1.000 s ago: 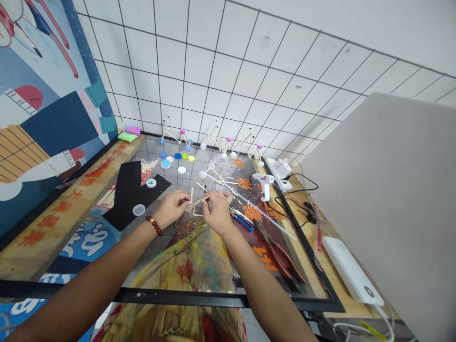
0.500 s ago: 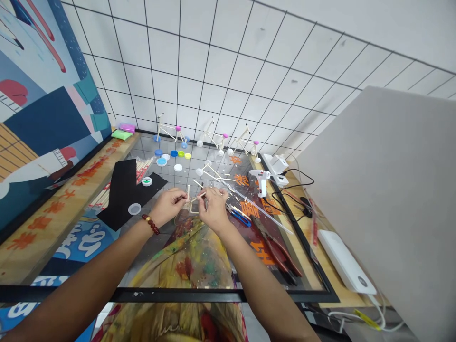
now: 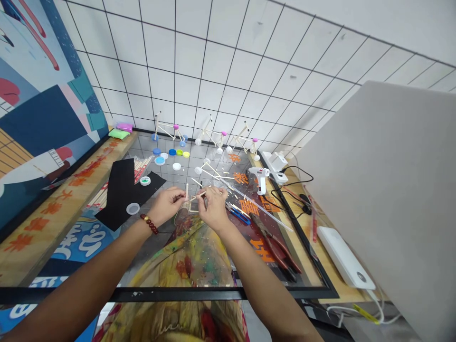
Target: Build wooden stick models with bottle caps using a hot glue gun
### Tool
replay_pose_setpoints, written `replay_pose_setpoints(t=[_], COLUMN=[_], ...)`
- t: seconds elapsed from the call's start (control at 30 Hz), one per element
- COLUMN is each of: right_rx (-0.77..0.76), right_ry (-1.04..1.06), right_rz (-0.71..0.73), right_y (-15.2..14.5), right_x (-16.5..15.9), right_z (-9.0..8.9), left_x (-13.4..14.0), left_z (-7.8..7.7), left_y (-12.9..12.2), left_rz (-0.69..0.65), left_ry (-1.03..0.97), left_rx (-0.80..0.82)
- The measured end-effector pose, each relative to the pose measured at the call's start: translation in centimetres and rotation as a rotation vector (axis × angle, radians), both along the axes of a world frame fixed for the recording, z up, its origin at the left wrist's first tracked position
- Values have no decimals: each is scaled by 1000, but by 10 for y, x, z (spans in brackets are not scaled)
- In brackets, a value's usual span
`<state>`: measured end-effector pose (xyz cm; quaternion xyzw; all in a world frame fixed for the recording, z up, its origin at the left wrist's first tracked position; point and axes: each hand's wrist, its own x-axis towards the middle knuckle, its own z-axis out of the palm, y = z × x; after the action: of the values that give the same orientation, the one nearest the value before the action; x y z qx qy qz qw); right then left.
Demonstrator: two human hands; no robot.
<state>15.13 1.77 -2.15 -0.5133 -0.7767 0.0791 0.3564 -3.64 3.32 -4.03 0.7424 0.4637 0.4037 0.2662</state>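
Observation:
Over the glass tabletop my left hand pinches a short upright wooden stick between thumb and fingers. Just to its right my right hand grips a thin wooden stick that slants toward the left fingertips. Below the fingers lies a small joined piece of sticks, partly hidden by the right hand. Whether the two held sticks touch is too small to tell. Ahead of the hands lies a partly built stick frame with white cap wheels. Blue-handled scissors rest right of my right hand.
Three small stick bicycles stand along the tiled wall. A white glue gun, clear glue sticks and red-handled pliers lie at the right. Bottle caps, black cloth and packed sticks are at the left.
The whole view has shifted very slightly. Both hands keep nearly the same pose, holding the sticks close together.

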Motion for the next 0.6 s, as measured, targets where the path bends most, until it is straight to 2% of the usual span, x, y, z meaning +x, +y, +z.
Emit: replay_pose_setpoints(t=[0.6], right_rx=[10], right_ry=[-8], right_rz=[-13], right_y=[0], right_x=[2], right_z=[-3], left_x=[0], left_z=[-1], left_y=[1], left_rz=[14], left_ry=[21], left_rx=[-18])
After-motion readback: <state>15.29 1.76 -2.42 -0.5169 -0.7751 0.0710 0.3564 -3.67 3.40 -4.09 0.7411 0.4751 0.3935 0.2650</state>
